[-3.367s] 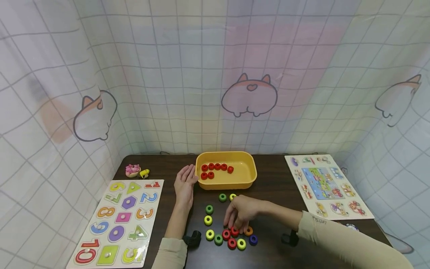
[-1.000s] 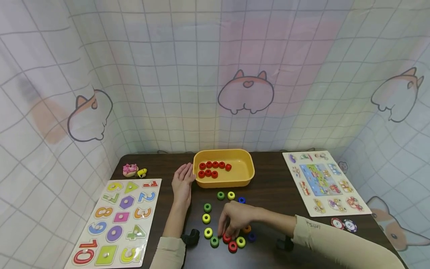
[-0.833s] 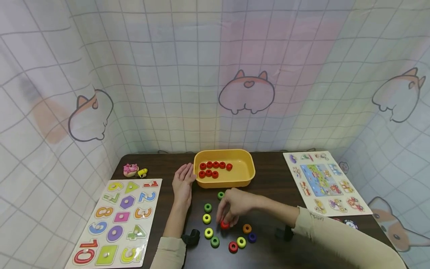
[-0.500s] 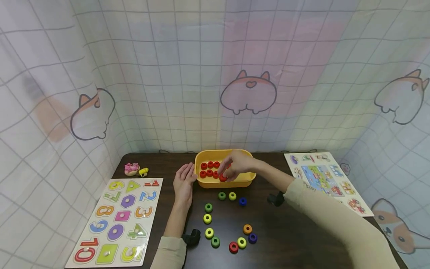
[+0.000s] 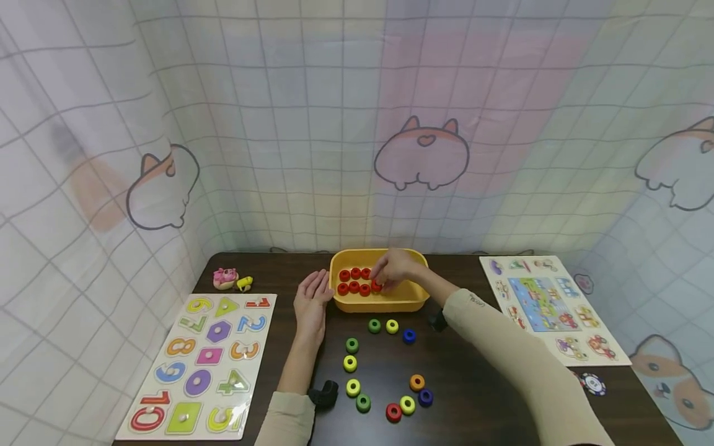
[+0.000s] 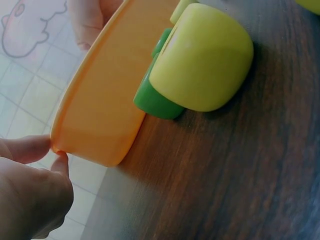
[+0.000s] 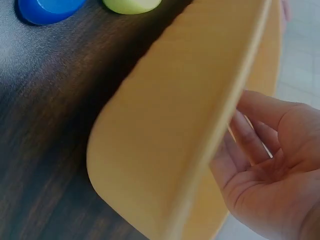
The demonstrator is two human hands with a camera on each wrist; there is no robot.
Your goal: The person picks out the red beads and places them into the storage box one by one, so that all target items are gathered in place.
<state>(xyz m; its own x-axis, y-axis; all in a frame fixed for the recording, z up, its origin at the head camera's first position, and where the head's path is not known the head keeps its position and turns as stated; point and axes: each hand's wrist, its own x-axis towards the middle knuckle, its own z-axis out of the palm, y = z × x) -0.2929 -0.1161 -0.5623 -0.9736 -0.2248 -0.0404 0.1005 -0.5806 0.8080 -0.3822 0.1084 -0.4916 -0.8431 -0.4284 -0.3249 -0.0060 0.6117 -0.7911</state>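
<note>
In the head view a yellow plastic tray [image 5: 409, 303] stands at the back of the table with several red ring beads [image 5: 354, 287] inside. My right hand [image 5: 393, 267] reaches into it and pinches a red ring bead [image 5: 377, 287] low, at the right end of the front row. The right wrist view shows this hand [image 7: 280, 160] behind the tray wall [image 7: 165, 110], which hides the bead. My left hand [image 5: 311, 306] lies along the tray's left end, fingers fairly straight. In the left wrist view its fingertips [image 6: 37, 147] touch the tray's rim corner.
Loose green, yellow, blue, orange, purple and red ring beads, such as a green one [image 5: 352, 345] and a red one [image 5: 393, 412], lie before the tray. A number puzzle board [image 5: 198, 365] is at left, a picture puzzle board [image 5: 552, 310] at right. Small toys [image 5: 225, 279] stand back left.
My right hand has picked a red bead from the cluster in front and carried it back into the tray, lowering it beside the front row. My left hand has stayed at the tray's left end.
</note>
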